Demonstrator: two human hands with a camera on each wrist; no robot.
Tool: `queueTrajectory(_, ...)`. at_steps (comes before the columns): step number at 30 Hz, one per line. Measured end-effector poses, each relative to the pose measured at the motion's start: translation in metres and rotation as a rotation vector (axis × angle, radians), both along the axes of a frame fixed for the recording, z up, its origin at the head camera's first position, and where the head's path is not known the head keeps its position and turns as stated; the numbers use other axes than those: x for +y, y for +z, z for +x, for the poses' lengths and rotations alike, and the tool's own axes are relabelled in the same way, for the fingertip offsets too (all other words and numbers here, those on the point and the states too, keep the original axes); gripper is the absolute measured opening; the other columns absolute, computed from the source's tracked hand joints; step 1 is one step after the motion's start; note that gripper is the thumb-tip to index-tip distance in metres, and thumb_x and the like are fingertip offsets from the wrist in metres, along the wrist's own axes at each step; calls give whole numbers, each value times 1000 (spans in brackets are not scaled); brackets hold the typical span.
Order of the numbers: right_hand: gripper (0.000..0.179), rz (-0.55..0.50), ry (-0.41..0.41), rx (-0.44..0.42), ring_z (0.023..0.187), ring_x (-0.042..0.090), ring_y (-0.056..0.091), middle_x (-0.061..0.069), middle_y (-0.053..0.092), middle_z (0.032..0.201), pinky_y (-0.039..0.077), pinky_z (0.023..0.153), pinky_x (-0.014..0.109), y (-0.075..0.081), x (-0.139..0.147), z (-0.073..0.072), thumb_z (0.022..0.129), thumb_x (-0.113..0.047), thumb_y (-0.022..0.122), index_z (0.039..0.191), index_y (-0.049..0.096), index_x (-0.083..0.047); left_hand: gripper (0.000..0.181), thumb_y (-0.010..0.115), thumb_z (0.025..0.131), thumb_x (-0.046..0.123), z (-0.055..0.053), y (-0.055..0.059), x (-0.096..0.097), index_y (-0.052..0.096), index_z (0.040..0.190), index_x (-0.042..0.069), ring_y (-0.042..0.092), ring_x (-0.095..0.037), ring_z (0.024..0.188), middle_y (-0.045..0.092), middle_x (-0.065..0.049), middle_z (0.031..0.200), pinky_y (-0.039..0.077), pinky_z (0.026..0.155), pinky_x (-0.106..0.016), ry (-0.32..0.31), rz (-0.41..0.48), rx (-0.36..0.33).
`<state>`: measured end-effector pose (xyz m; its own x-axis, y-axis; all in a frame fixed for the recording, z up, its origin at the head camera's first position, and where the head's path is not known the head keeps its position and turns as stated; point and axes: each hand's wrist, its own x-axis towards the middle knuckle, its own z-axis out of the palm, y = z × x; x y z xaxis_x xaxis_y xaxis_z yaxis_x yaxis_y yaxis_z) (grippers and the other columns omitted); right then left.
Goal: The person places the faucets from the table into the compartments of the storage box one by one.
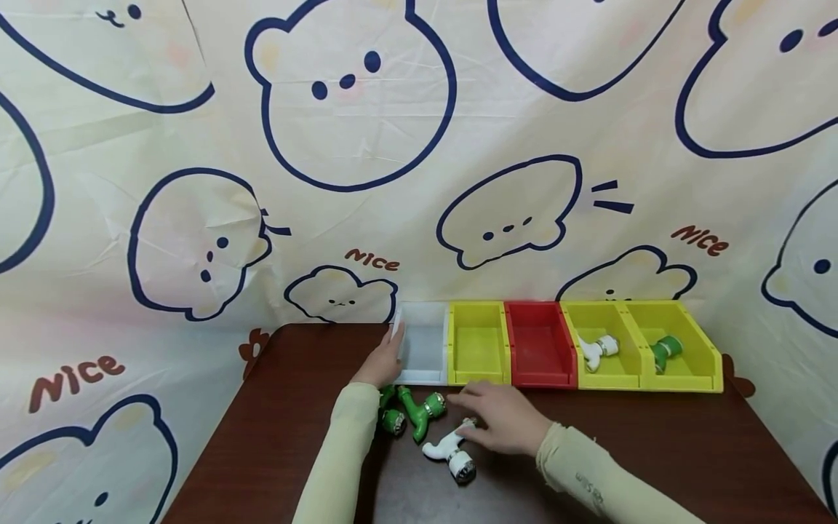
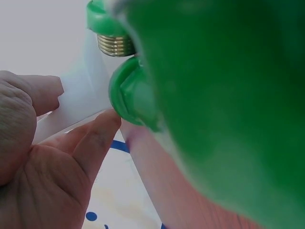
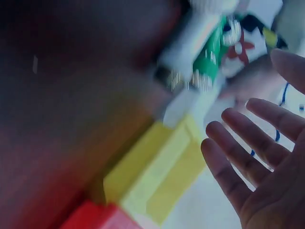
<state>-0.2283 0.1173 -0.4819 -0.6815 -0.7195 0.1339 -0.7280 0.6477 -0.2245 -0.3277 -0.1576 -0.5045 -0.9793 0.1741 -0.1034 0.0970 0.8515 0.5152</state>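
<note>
My left hand (image 1: 382, 361) grips the left side wall of the white bin (image 1: 424, 348), thumb on one face and fingers on the other in the left wrist view. My right hand (image 1: 503, 418) hovers with fingers extended over a white faucet (image 1: 450, 451) lying on the table. In the right wrist view its fingers (image 3: 233, 155) are spread, holding nothing. A green faucet (image 1: 422, 413) lies just in front of the white bin. Beside it, a second green faucet (image 1: 393, 421) is partly hidden by my left sleeve. Green faucet parts (image 2: 131, 93) loom close in the left wrist view.
Right of the white bin, joined in a row, stand a yellow bin (image 1: 478, 342), a red bin (image 1: 538, 342) and two more yellow bins. Those two hold a white faucet (image 1: 597, 352) and a green faucet (image 1: 665, 353). A patterned cloth (image 1: 366, 233) hangs behind the brown table (image 1: 262, 437).
</note>
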Motion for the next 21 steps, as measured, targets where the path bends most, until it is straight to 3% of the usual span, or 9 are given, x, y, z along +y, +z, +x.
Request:
queueTrajectory(5,56,46,106,-4,94,7,61,-6,66,117,53,72,28,-17,-16,14,91,-57,73,137,69,-24,79,54,100,-4,0,-1,-1,16,168,12,54,-39,134,11,-20,173,50,99,-48,-6,-2,7)
queueTrajectory(9,55,93,150,-35,93,5,61,-8,65,117,52,69,26,-25,-24,21,89,-58,75,134,70,-26,79,52,100,-4,1,0,-1,16,168,12,65,-34,103,10,-21,173,49,81,-42,-10,-12,7)
queueTrajectory(12,46,110,165,-69,93,3,61,-8,65,117,52,70,25,-27,-23,21,88,-46,80,128,73,-25,78,52,100,-4,2,2,0,17,167,11,63,-32,87,10,-21,173,46,75,-41,-14,-18,12)
queueTrajectory(15,40,123,199,-74,100,3,64,-8,65,121,54,74,26,-28,-15,17,86,-23,82,125,74,-26,78,52,99,-5,3,2,0,18,167,10,65,-35,99,11,-21,173,48,80,-43,-14,-14,20)
queueTrajectory(18,55,160,248,-27,110,8,65,-8,66,127,56,86,29,-26,-4,10,79,-2,81,126,74,-29,78,52,99,-5,3,2,0,18,167,10,64,-37,112,12,-21,173,48,83,-44,-15,-12,21)
queueTrajectory(21,63,147,248,17,115,14,64,-6,67,129,54,96,32,-27,7,2,74,8,80,125,75,-29,78,51,99,-6,2,2,0,17,167,11,65,-34,100,11,-21,173,47,78,-42,-15,-4,11)
